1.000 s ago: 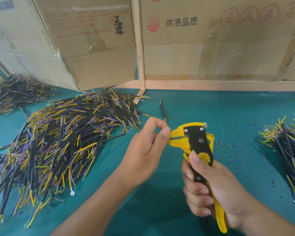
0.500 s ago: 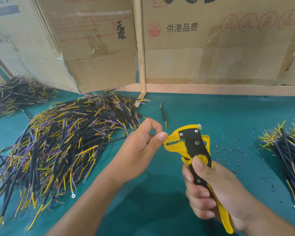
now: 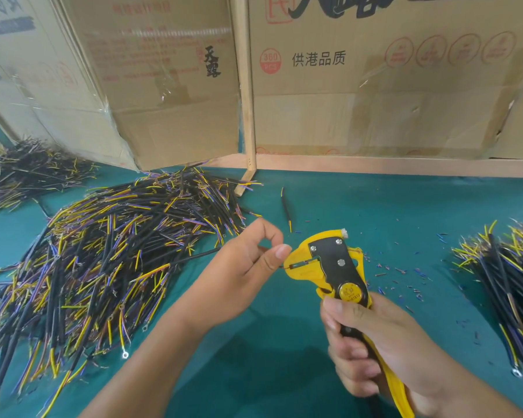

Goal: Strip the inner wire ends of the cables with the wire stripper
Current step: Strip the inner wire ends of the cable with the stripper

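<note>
My right hand [image 3: 378, 348] grips the handles of a yellow and black wire stripper [image 3: 329, 267], its jaws pointing left. My left hand [image 3: 248, 267] pinches a thin inner wire between thumb and forefinger right at the jaw mouth. That wire belongs to a black cable [image 3: 194, 257] trailing left behind the hand toward the big pile of black cables with yellow, purple and blue wire ends [image 3: 97, 260]. The wire tip itself is hidden inside the jaws.
A second cable pile [image 3: 507, 282] lies at the right edge, a third [image 3: 27, 173] far left. One loose cable [image 3: 286, 208] lies behind the hands. Insulation scraps [image 3: 405, 276] dot the green mat. Cardboard boxes [image 3: 375, 86] and a wooden rail wall off the back.
Both hands stayed together at the stripper's jaws while the view tilted, so they sit slightly lower and left. The left pinch has closed in on the jaw mouth.
</note>
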`<state>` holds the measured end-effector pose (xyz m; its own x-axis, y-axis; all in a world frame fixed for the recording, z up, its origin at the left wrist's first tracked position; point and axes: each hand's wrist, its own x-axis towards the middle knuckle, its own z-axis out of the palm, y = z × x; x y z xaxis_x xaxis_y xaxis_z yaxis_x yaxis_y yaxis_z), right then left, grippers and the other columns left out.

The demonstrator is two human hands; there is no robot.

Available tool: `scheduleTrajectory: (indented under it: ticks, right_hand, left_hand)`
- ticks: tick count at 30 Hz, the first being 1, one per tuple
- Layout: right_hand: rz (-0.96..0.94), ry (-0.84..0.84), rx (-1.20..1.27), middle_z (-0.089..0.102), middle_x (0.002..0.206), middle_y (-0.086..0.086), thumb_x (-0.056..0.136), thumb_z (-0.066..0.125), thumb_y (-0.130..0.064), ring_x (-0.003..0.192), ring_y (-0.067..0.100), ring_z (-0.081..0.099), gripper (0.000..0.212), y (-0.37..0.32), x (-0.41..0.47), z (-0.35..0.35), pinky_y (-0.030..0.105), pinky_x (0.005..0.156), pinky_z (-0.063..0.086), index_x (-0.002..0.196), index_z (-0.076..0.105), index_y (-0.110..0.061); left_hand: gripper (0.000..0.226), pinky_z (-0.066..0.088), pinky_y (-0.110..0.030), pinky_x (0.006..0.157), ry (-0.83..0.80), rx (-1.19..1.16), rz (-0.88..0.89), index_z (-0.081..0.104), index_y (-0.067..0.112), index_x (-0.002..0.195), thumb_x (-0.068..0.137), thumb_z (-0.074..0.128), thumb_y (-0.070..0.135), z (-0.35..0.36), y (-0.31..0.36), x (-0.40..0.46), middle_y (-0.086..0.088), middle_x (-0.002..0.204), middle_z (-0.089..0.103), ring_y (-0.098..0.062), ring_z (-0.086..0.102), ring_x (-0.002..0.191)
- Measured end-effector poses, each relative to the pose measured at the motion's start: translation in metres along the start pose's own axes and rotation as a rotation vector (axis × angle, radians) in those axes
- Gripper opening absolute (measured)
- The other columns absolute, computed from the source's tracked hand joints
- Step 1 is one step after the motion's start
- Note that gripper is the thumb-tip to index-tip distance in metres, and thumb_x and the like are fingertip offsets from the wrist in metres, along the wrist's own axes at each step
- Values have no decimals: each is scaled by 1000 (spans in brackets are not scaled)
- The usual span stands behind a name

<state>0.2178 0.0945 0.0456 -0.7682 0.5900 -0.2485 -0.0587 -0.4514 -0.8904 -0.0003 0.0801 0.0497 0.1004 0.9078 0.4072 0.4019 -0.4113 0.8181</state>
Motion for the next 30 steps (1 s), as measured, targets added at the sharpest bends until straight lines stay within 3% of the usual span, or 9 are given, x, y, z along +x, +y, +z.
scheduleTrajectory:
  ticks: [2,4,6,11,14,18,23,25,30]
  right_hand:
    - [-38,30,79,29,52,3,67,81,-35,36,13,25,39,-6,-2,-9,20,39,30,65,48,-13]
    - [-122,86,189,27,50,-2,60,88,-33,34,10,25,47,-17,-5,-20,19,35,30,64,45,-14]
    - [-160,85,244,29,52,-2,59,89,-33,35,11,28,47,-17,-1,-26,23,36,33,67,48,-12]
    - [-48,-19,362,49,70,20,45,87,-11,58,32,51,48,15,24,-16,50,60,52,84,61,-5]
    - [-25,-57,429,63,97,31,57,74,-4,81,44,63,34,15,22,-21,61,79,53,91,70,-2]
    - [-58,93,438,64,119,35,73,69,-4,103,50,66,27,12,22,-16,64,77,54,100,72,0]
    - [-179,162,446,68,114,29,77,68,-23,105,47,67,44,7,22,-11,58,73,57,119,68,-12]
    - [-175,150,413,70,103,25,78,66,-27,99,45,70,43,7,21,-11,55,74,58,120,70,-17]
    - [-107,91,340,60,84,22,79,74,-13,75,38,64,26,7,18,-5,51,74,57,101,71,0]
  left_hand:
    - [14,25,-13,48,132,68,11,49,39,86,96,47,48,-20,-3,1,16,57,40,-2,28,49]
    - [15,32,-14,53,407,44,5,52,38,84,98,48,43,-49,-9,1,17,59,46,2,36,52]
    - [19,35,-18,55,500,-25,7,51,36,82,100,46,41,-57,-11,2,14,58,46,1,35,53]
    - [9,26,-14,52,157,-44,-62,48,29,85,92,42,28,-17,-11,2,12,61,36,-4,28,54]
    - [17,21,-26,52,142,-53,-72,48,31,87,85,40,16,-20,-9,-1,9,60,29,-12,23,56]
    - [11,20,-30,51,141,-26,-33,46,25,85,76,43,30,-13,-2,-1,7,57,28,-17,20,56]
    - [3,21,-32,51,136,-5,-58,43,22,85,84,44,19,-14,-4,-1,8,58,29,-18,20,57]
    - [13,22,-27,51,138,33,-52,42,25,83,86,42,12,-13,-5,-1,12,58,31,-14,22,57]
    - [15,22,-25,48,153,60,-53,41,21,82,86,42,7,-11,-4,0,10,57,32,-12,21,53]
